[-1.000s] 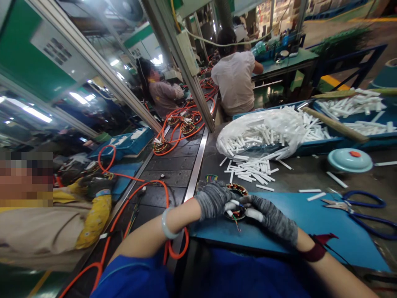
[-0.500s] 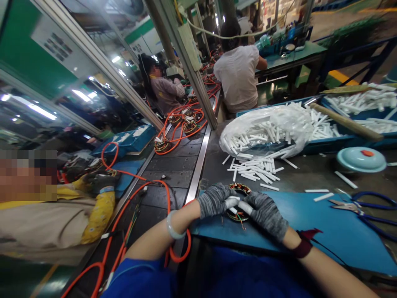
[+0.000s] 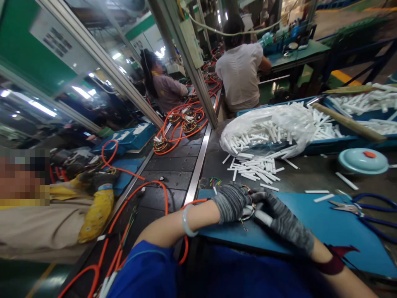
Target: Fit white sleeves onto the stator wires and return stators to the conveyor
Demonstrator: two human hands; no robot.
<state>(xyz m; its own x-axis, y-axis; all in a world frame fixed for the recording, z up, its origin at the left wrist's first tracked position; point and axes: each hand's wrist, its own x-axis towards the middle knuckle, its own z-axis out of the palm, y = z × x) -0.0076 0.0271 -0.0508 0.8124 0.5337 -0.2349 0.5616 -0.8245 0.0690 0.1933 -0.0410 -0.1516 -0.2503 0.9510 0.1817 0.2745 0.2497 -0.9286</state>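
Observation:
My left hand (image 3: 234, 203), in a grey knit glove, is closed round the left side of a wound wire ring (image 3: 248, 212). From the right, my right hand (image 3: 274, 211), gloved the same way, grips the ring's upper right edge with its fingers. Most of the ring is hidden under the gloves; thin wire ends stick out below it. Colored wire tips (image 3: 214, 181) show beyond my left hand. The ring is over a blue mat (image 3: 304, 219). Loose white tubes (image 3: 256, 166) lie just behind my hands.
A plastic bag of white tubes (image 3: 266, 128) rests in a blue bin. Blue-handled cutters (image 3: 349, 207) and a round light-blue lid (image 3: 362, 160) are at the right. At the left, a conveyor (image 3: 173, 165) carries orange hoses; a co-worker's yellow sleeve (image 3: 97, 213) is beyond.
Both hands have moved right and now cover more of the ring, which appears turned. The colored wire tips have come into view behind my left hand.

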